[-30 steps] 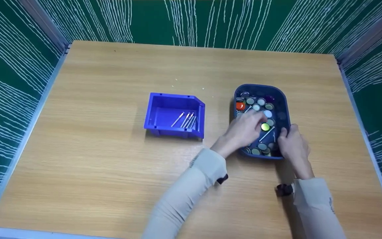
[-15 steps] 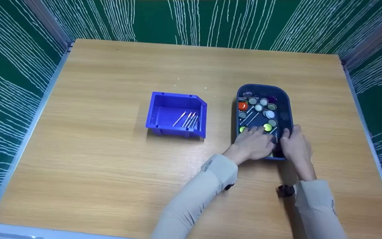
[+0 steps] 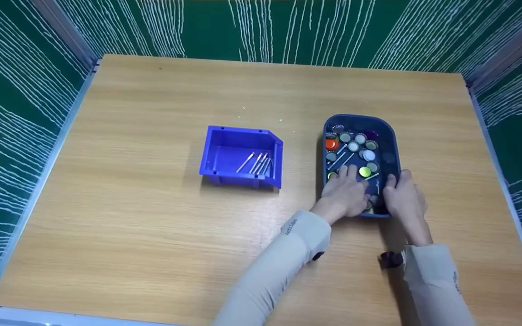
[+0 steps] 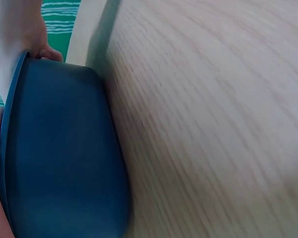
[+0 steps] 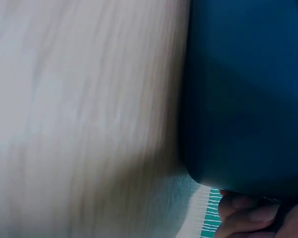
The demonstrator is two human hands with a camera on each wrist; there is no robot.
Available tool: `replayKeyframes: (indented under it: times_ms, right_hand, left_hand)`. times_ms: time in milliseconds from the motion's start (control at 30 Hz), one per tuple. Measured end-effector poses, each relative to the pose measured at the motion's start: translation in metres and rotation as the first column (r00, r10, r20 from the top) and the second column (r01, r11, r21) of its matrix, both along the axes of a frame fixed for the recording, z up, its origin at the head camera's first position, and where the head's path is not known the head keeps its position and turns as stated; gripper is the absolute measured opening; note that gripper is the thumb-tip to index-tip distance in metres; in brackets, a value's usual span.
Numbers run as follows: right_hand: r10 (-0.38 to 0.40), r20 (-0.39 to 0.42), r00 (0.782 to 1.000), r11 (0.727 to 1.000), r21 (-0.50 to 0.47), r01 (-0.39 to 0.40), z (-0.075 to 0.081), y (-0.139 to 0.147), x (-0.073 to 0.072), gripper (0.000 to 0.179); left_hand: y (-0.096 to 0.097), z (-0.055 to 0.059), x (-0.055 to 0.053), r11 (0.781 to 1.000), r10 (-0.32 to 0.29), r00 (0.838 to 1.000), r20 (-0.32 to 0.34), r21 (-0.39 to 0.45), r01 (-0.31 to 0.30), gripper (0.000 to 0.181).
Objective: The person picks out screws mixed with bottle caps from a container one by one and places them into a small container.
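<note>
A dark blue tray point(image 3: 390, 156) on the table's right side holds bottle caps and several nails point(image 3: 347, 159). My left hand point(image 3: 345, 194) reaches over its near left edge, fingers extended down among the caps and nails; the fingertips are partly hidden. Beside it lies a yellow-green cap point(image 3: 364, 171). At the near right corner my right hand point(image 3: 403, 199) grips the tray's rim, thumb on the inner side. In the right wrist view, its fingers point(image 5: 246, 218) curl against the tray's outer wall.
Left of the tray stands a blue plastic bin point(image 3: 224, 151) with several nails point(image 3: 260, 163) in its right half. An orange cap point(image 3: 331, 144) lies by the tray's left wall. White specks dot the wooden table point(image 3: 152, 217) behind the bin.
My left hand has moved toward the near end of the tray, uncovering nails and caps near the middle. Its fingers have shifted slightly since half a second ago. The right hand keeps its grip.
</note>
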State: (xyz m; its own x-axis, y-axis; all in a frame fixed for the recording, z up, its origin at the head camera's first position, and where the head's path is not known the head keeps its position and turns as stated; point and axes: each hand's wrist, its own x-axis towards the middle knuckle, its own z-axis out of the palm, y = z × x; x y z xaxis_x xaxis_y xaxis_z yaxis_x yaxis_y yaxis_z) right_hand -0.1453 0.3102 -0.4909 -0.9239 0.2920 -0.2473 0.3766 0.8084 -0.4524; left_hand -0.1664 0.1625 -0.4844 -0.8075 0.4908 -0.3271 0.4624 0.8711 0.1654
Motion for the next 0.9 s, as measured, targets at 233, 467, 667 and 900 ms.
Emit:
replayKeyframes:
  times_ms: [233, 467, 667, 900]
  right_hand:
    - [0.010, 0.006, 1.000, 1.000, 0.005, -0.010, 0.0002, 0.0009, -0.0001, 0.051]
    - [-0.013, -0.010, 1.000, 1.000, 0.012, 0.013, -0.0010, 0.0013, 0.0009, 0.050]
    - [-0.017, 0.001, 1.000, 1.000, 0.002, 0.017, -0.0014, 0.0006, 0.0012, 0.050]
    - [-0.008, 0.026, 1.000, 1.000, -0.004, 0.008, 0.0001, -0.0005, -0.0003, 0.053]
  left_hand:
    - [-0.0006, 0.0004, -0.0003, 0.998, 0.012, 1.000, -0.011, 0.064, -0.011, 0.036]
    - [-0.0009, -0.0014, 0.0008, 0.990, 0.080, 0.995, -0.059, 0.125, -0.072, 0.021]
    - [0.0001, -0.0015, 0.0008, 0.989, 0.110, 0.992, -0.056, 0.106, -0.103, 0.026]
    - [0.0013, 0.0008, -0.0010, 0.987, 0.133, 0.991, 0.002, 0.091, -0.132, 0.024]
